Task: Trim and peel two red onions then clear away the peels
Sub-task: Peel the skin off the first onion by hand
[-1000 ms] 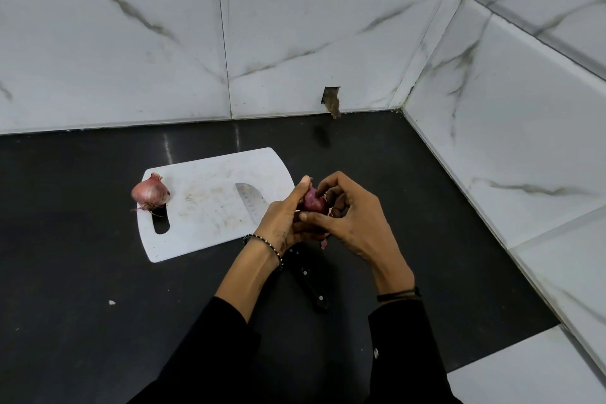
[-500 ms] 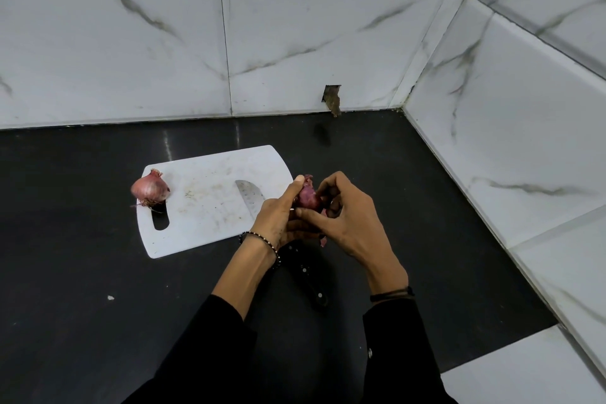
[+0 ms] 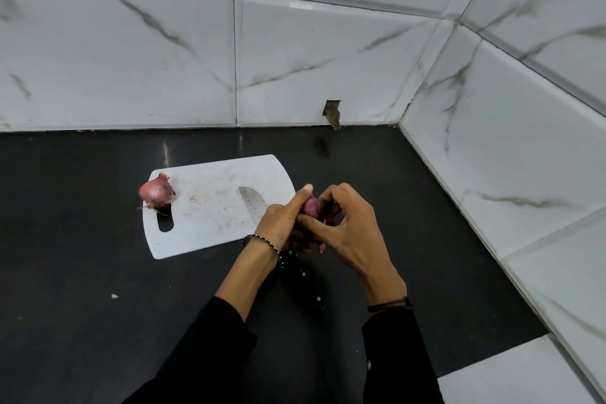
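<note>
I hold 1 red onion (image 3: 311,206) up off the tabletop (image 3: 82,272), just past the right edge of the cutting board (image 3: 210,236). My left hand (image 3: 282,223) wraps it from the side, thumb laid along it, so it cannot roll or slip. My right hand (image 3: 347,226) has its fingers (image 3: 328,198) curled narrow over the top, pinching at the skin, I judge to strip a layer. Working in the air lets me turn the bulb freely. A scrap of peel (image 3: 322,248) hangs below my hands.

The knife (image 3: 252,203) lies flat under my wrists, blade on the board and dark handle out on the tabletop. It is set down because peeling takes both hands, yet it is close enough for the next trim.

The 2nd onion (image 3: 156,192) sits at the board's far left corner beside the handle slot, in its full skin with roots on, parked clear of my work. I judge the task under half done, with no peels cleared yet.
</note>
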